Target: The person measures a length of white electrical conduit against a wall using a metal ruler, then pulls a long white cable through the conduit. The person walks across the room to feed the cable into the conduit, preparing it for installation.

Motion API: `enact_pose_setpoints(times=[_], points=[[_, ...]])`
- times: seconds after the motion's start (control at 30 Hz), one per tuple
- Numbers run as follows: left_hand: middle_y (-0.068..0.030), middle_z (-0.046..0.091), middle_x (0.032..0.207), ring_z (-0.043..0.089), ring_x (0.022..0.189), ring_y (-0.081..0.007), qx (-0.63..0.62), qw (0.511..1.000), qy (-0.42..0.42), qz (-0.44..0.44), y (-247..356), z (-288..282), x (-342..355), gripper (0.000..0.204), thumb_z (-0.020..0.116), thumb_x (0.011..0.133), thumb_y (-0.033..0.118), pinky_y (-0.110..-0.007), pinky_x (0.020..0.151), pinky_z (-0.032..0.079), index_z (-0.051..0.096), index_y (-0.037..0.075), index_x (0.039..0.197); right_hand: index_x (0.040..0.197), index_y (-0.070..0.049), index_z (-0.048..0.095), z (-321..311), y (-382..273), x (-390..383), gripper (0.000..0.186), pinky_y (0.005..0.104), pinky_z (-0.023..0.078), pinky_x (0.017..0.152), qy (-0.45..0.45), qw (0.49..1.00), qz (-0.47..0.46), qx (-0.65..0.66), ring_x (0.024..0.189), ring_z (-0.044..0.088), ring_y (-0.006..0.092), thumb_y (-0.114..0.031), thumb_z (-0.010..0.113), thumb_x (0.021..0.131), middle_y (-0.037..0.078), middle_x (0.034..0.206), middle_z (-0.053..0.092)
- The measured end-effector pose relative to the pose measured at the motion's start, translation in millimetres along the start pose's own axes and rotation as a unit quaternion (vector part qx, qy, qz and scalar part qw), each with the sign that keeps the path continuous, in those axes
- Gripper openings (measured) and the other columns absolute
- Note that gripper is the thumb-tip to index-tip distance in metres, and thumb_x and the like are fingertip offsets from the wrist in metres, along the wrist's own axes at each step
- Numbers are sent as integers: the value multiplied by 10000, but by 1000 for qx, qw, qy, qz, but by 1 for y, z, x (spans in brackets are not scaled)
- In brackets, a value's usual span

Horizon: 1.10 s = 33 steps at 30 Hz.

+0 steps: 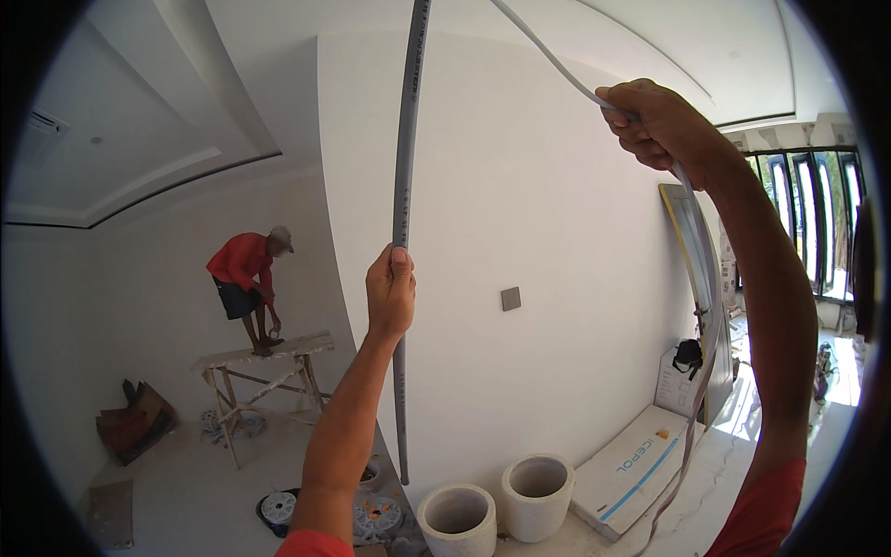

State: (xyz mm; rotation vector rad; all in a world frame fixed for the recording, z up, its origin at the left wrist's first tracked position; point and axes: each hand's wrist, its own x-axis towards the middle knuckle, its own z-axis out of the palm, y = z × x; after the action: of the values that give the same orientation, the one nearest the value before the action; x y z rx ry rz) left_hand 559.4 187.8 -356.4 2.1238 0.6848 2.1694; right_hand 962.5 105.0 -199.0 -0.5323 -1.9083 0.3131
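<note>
- Two bare hands are raised in front of a white wall (557, 232), seen from a head camera looking upward.
- A long grey conduit pipe (405, 167) is held nearly upright; its long axis runs from the top edge of the picture down to a free lower end near the floor.
- The left hand (390, 295) is closed around the pipe at about its middle, thumb pointing up along it, with the arm stretched upward.
- The right hand (654, 121) is raised higher and well to the right, closed in a fist on a thin grey cable (548, 56).
- The cable is seen arching from the top of the picture down into the right fist, then hanging past the right forearm toward the floor.
- Pipe and cable draw near each other only at the top edge; whether they are joined there cannot be told.
- Two round concrete rings (497, 501) and a flat white box (631, 469) are set at the foot of the wall.
- Another person (246, 283) in a red shirt is bent over on a wooden trestle (264, 357) in the far left corner.
</note>
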Motion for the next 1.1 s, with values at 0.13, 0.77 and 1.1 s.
enact_pose_setpoints(times=[0.13, 0.77, 1.1], points=[[77, 319, 533, 262, 381, -29, 18, 1000, 22, 6, 14, 12, 8, 505, 408, 1121, 515, -234, 334, 202, 452, 120, 810, 687, -158, 408, 21, 1, 13, 424, 258, 174, 424, -32, 999, 9, 6, 472, 199, 43, -361, 516, 1043, -92, 556, 252], [86, 315, 616, 253, 464, -8, 7, 997, 28, -75, -21, -4, -50, 467, 410, 1141, 437, -229, 411, 212, 444, 104, 816, 992, -34, 674, 47, 38, 4, 549, 208, 312, 445, 66, 995, -21, 70, 475, 338, 21, -523, 456, 1112, -51, 641, 431], [77, 342, 596, 295, 499, -19, 33, 998, -23, -53, -67, 16, -115, 509, 428, 1114, 509, -246, 450, 235, 452, 95, 818, 1375, -64, 630, 19, 33, 10, 409, 189, 223, 416, 102, 982, -106, 121, 483, 285, -5, -358, 543, 1105, -86, 653, 401]])
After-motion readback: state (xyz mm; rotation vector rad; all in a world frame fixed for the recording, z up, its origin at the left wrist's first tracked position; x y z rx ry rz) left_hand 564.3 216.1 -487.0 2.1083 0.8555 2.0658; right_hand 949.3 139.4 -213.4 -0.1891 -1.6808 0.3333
